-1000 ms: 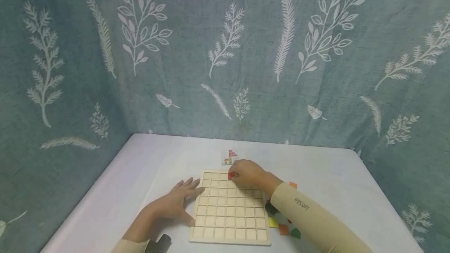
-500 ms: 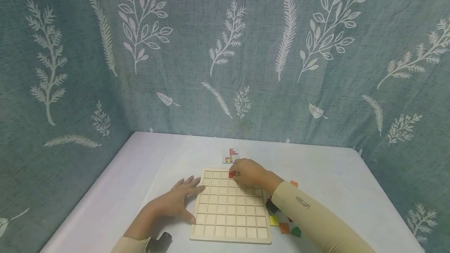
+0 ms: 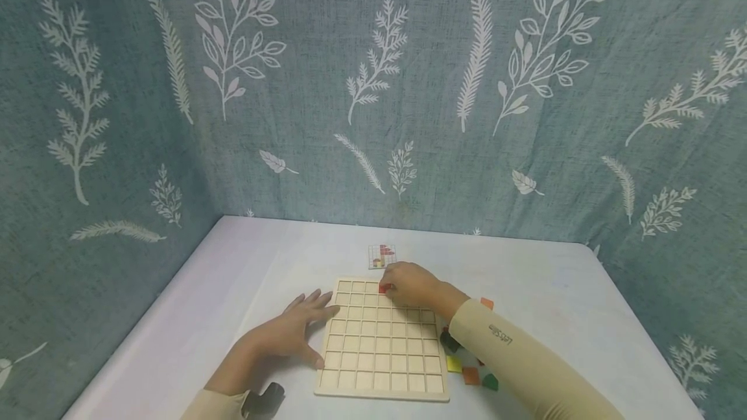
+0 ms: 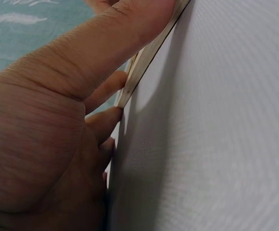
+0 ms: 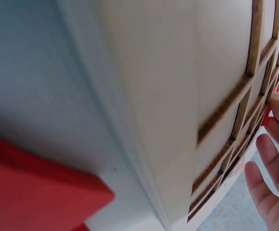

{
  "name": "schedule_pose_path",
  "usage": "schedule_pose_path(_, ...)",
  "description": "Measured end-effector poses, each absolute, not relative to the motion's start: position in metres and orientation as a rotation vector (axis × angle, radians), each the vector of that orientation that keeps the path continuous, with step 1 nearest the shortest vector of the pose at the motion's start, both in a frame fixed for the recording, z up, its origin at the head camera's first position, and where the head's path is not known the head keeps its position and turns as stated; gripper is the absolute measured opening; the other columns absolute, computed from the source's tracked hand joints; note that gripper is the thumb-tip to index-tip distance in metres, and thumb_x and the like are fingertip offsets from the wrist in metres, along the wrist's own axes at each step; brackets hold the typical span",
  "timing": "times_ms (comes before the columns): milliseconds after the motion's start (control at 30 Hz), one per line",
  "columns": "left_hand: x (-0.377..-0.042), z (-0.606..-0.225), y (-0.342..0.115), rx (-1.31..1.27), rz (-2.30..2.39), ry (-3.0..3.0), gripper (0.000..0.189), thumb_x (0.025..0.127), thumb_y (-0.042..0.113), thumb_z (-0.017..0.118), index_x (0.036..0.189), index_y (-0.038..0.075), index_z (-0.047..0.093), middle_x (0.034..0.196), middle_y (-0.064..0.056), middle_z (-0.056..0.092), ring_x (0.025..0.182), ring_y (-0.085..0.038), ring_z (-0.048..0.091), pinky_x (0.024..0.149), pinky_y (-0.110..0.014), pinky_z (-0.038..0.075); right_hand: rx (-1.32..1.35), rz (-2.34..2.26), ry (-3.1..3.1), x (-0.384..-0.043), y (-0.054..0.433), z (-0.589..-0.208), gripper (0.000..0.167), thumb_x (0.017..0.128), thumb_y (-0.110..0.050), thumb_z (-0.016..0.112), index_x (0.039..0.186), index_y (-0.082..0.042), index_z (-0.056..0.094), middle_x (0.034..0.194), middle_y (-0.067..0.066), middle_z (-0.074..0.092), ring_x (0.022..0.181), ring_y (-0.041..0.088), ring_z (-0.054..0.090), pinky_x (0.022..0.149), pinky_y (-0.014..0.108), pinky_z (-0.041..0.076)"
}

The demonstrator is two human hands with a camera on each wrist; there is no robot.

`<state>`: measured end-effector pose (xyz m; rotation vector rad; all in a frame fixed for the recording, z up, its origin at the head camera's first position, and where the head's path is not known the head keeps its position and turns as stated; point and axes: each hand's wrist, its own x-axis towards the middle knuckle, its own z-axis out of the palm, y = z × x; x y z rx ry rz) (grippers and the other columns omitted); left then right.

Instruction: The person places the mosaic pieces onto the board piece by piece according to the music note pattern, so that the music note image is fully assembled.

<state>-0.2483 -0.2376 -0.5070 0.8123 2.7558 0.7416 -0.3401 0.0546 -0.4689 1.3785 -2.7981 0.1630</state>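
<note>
A pale wooden grid board (image 3: 366, 361) lies on the white table. My right hand (image 3: 413, 286) reaches over its far edge and pinches a small red tile (image 3: 382, 288) at a cell of the farthest row. In the right wrist view the thumb and forefinger are on this red tile (image 5: 268, 115), while the other fingers stay apart. My left hand (image 3: 290, 334) is spread along the board's left side, its thumb and a finger at the edge. The left wrist view shows the left thumb (image 4: 96, 48) against the board's side (image 4: 146, 60).
Beyond the board lies a small printed pattern card (image 3: 382, 256). Right of the board are loose pieces: yellow (image 3: 454, 364), orange (image 3: 471, 376) and green (image 3: 490, 382), partly hidden by my right sleeve. Another orange piece (image 3: 487, 303) lies farther back. A red piece (image 5: 38, 187) shows close up.
The view has shifted slightly. Both hands stay in nearly the same places, with the red tile still pinched at the far row.
</note>
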Motion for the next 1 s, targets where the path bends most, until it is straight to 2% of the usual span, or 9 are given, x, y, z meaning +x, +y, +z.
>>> schedule_pose_path(233,-0.246,-0.504,-0.237,0.807,0.739,2.743,0.112,0.050,0.067,0.079,0.146,0.019,0.047,0.159,-0.011,0.024,0.146,-0.036,0.010,0.115,-0.057,0.001,1.434,0.170,-2.761,-0.336,0.058,-0.466,0.014,0.091,-0.016,0.069,0.103,-0.014,0.074,0.100,-0.005,0.066,0.098,0.014,0.062,0.091,0.028,0.050)
schedule_pose_path(500,-0.248,-0.503,-0.237,0.789,0.732,2.750,0.113,0.050,0.067,0.079,0.146,0.018,0.047,0.158,-0.011,0.024,0.146,-0.036,0.010,0.116,-0.056,0.001,1.490,0.266,-2.720,-0.334,0.075,-0.454,0.019,0.090,-0.013,0.071,0.108,-0.006,0.071,0.113,0.004,0.063,0.108,0.021,0.060,0.095,0.033,0.049)
schedule_pose_path(700,-0.250,-0.505,-0.238,0.790,0.720,2.755,0.114,0.049,0.068,0.079,0.147,0.020,0.045,0.159,-0.011,0.023,0.146,-0.036,0.009,0.116,-0.056,0.001,1.355,0.193,-2.856,-0.329,0.099,-0.438,0.021,0.091,-0.015,0.070,0.110,-0.006,0.072,0.112,0.002,0.064,0.109,0.020,0.059,0.096,0.037,0.049)
schedule_pose_path(1000,-0.248,-0.504,-0.237,0.846,0.752,2.746,0.113,0.052,0.066,0.080,0.146,0.014,0.045,0.158,-0.017,0.023,0.145,-0.041,0.009,0.114,-0.060,0.001,1.170,0.164,-2.947,-0.319,0.148,-0.435,0.021,0.089,-0.013,0.072,0.109,-0.010,0.073,0.110,-0.001,0.065,0.107,0.018,0.060,0.094,0.037,0.050)
